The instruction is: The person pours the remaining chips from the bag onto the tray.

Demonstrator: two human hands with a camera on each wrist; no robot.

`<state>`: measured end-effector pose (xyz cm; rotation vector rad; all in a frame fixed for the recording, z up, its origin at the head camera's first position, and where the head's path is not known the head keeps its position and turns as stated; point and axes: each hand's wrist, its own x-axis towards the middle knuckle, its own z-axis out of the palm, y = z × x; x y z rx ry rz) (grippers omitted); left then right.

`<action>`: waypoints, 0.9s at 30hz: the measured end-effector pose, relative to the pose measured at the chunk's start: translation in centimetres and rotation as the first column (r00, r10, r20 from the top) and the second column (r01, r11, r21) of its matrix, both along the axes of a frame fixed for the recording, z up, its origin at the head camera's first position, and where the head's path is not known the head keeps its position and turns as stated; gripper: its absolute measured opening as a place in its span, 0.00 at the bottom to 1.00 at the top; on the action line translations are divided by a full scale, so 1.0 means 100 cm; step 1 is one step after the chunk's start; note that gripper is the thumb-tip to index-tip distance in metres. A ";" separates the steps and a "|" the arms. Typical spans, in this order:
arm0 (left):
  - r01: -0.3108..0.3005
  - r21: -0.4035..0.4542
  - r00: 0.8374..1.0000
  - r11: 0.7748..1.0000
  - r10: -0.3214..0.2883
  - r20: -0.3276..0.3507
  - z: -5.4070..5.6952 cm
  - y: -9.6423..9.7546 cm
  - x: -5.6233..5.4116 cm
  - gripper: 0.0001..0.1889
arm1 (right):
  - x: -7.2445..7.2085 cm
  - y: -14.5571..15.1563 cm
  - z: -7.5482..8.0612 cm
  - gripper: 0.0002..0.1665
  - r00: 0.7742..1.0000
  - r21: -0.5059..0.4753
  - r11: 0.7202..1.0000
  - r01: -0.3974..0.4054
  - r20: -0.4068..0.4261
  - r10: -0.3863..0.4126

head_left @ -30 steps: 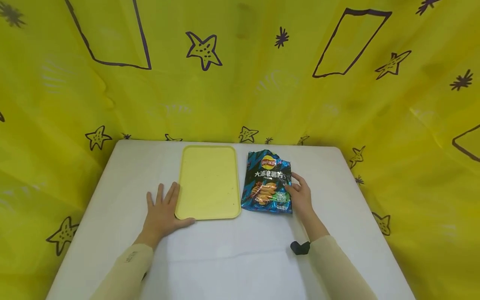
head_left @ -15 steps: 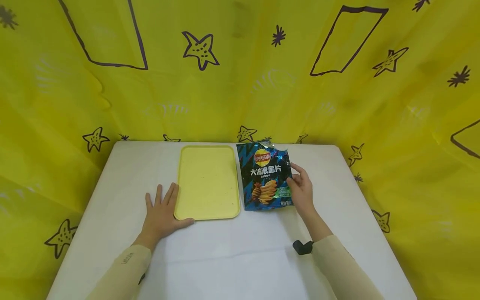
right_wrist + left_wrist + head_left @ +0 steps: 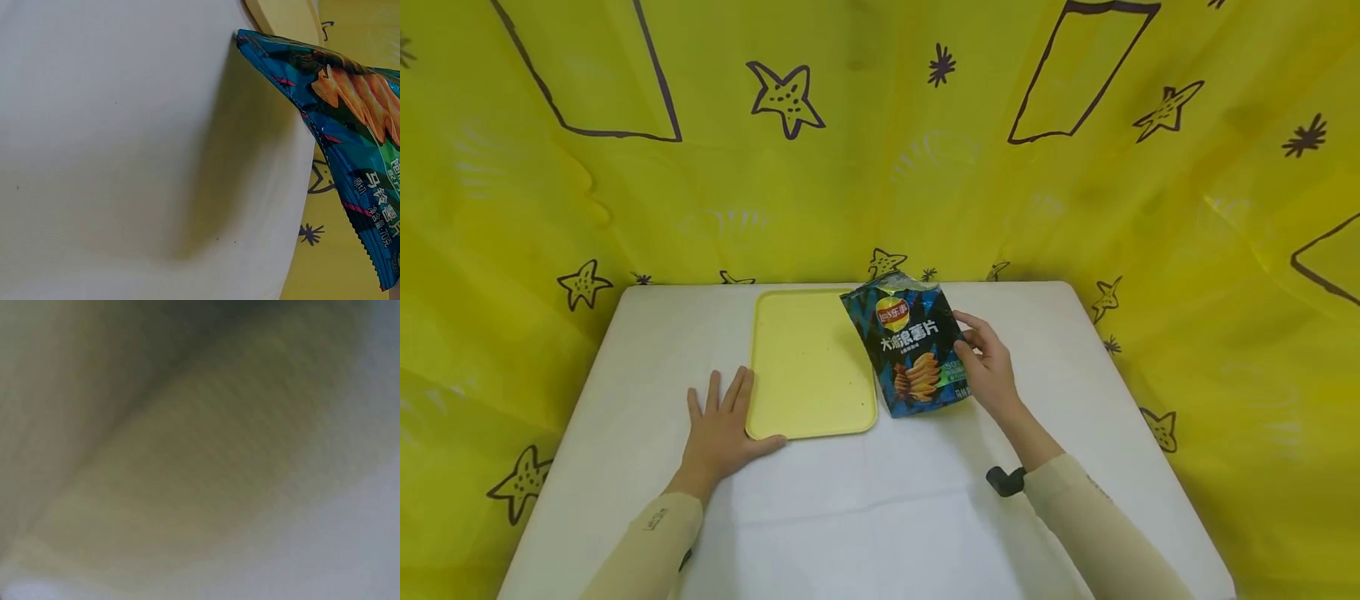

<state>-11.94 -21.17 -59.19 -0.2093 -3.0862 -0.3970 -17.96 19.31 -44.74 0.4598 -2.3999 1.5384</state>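
My right hand pinches the right edge of a blue-and-black potato chip bag, thumb on its front. The bag's torn top end leans left over the right edge of a yellow tray. In the right wrist view the chip bag is lifted off the table and casts a shadow. Against the tray's lower left corner rests my left hand, fingers spread and thumb along the front rim. Only blurred sleeve cloth fills most of the left wrist view.
The white-covered table runs up to a yellow curtain with star drawings at the back and sides. A black wrist camera sits at my right cuff. Small dark specks dot the tray.
The right hand has raised the chip bag off the table, moved it left and tilted its top over the tray. The left hand has stayed on the tray's corner.
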 end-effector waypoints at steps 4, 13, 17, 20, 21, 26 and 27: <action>0.000 0.011 1.000 1.000 0.000 0.006 0.000 0.001 -0.001 0.68 | -0.001 -0.001 0.007 0.22 0.998 0.042 0.998 -0.043 -0.045 0.045; -0.013 0.002 1.000 1.000 0.013 0.021 -0.004 -0.001 -0.001 0.64 | -0.022 0.010 -0.007 0.24 0.994 0.106 0.992 -0.065 -0.075 0.073; -0.012 -0.006 1.000 1.000 0.012 0.015 -0.002 0.000 -0.001 0.64 | -0.028 0.012 -0.006 0.24 0.992 0.138 0.987 -0.085 -0.082 0.097; -0.011 -0.009 1.000 1.000 0.011 0.018 0.000 0.001 -0.002 0.63 | -0.030 0.010 0.001 0.24 0.988 0.174 0.978 -0.118 -0.077 0.133; -0.010 -0.007 1.000 1.000 0.010 0.020 0.000 0.001 -0.002 0.63 | -0.031 0.009 0.004 0.24 0.986 0.189 0.973 -0.130 -0.075 0.146; -0.012 -0.006 1.000 1.000 0.012 0.026 0.002 0.002 -0.001 0.64 | -0.036 0.000 0.016 0.26 0.975 0.280 0.942 -0.186 -0.068 0.213; -0.012 -0.006 1.000 1.000 0.012 0.027 0.002 0.001 -0.001 0.64 | -0.037 -0.002 0.018 0.26 0.972 0.301 0.934 -0.192 -0.071 0.223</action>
